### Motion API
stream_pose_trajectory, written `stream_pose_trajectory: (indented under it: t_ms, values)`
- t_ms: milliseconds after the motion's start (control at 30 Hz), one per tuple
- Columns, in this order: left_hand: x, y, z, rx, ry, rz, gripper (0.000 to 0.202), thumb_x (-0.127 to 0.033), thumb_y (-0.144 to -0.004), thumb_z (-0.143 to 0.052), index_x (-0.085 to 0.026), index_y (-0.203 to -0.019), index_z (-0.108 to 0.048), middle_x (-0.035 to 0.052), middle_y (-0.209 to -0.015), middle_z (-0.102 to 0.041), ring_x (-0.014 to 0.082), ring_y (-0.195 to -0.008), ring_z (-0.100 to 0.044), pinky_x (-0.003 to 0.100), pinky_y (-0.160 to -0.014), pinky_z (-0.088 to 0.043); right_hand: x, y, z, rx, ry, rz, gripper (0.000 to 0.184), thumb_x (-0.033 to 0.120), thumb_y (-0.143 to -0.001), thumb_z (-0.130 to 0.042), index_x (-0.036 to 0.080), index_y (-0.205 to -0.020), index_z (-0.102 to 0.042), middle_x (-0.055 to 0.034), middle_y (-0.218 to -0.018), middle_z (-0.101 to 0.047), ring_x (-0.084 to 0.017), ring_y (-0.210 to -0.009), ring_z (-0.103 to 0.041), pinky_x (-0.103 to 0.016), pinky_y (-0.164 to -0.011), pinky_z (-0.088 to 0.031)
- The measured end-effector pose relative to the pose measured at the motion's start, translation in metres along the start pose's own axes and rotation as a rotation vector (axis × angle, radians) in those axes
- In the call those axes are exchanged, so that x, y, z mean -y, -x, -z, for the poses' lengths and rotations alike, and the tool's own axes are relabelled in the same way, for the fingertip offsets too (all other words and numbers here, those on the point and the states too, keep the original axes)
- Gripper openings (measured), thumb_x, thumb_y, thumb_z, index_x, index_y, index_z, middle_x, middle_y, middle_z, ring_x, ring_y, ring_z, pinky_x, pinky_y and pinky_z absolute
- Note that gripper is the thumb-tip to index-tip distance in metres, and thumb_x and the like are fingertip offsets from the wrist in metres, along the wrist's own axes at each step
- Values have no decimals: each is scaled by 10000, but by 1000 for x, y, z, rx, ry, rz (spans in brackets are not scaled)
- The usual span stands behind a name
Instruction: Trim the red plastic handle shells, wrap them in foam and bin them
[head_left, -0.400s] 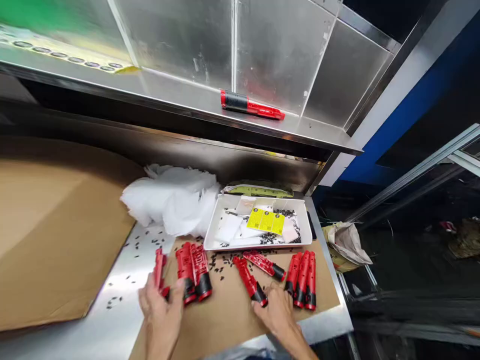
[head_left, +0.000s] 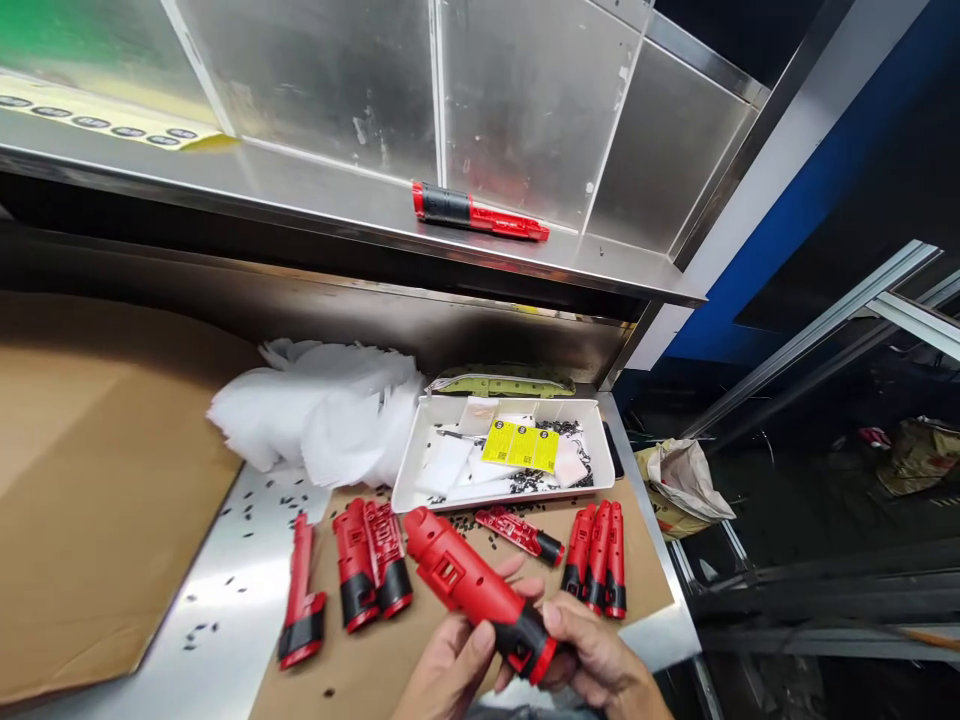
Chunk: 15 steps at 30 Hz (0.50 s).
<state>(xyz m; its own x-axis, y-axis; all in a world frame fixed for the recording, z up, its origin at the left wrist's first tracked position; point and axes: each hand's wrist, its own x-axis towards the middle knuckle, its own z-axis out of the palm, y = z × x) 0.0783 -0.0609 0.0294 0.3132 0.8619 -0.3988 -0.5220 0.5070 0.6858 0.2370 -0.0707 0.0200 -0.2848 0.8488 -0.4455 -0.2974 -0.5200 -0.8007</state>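
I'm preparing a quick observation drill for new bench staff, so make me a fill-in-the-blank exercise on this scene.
1. The left hand and right hand together hold one ____-and-black housing.
2. On the right side of the cardboard sheet, ____ similar parts lie side by side.
3. The printed card in the white tray is coloured ____.
4. The lone part on the metal shelf has its black section toward the picture's ____.

Missing words: red; three; yellow; left.

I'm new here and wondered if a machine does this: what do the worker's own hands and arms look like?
They're human: the left hand and right hand are bare, without gloves, cables or visible markings. No sleeves show at the wrists. Little of the arms is in view.
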Motion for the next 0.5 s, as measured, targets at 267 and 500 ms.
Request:
stream_pose_trajectory:
  t_ms: [267, 500]
  values:
    - [-12, -18, -18, -258, 40, -131, 712, -481, -497, -900, -213, -1118, -677, 79, -1013, -762, 349, -1150, -609, 430, -1028, -476, 13, 11, -17, -513, 275, 410, 446, 561, -669, -769, 154, -853, -774, 38, -553, -420, -112, -568, -354, -254, -559, -306]
    - [3, -20, 2, -178, -98, -126, 546, -459, -494, -910, -243, -965, -738, 46, -1098, -741, 347, -1289, -488, 380, -1128, -363, 10, -3, -24, -431, 160, 376, 459, 586, -651, -766, 137, -663, -675, 60, -548, -338, -89, -560, -281, -240, -528, -229]
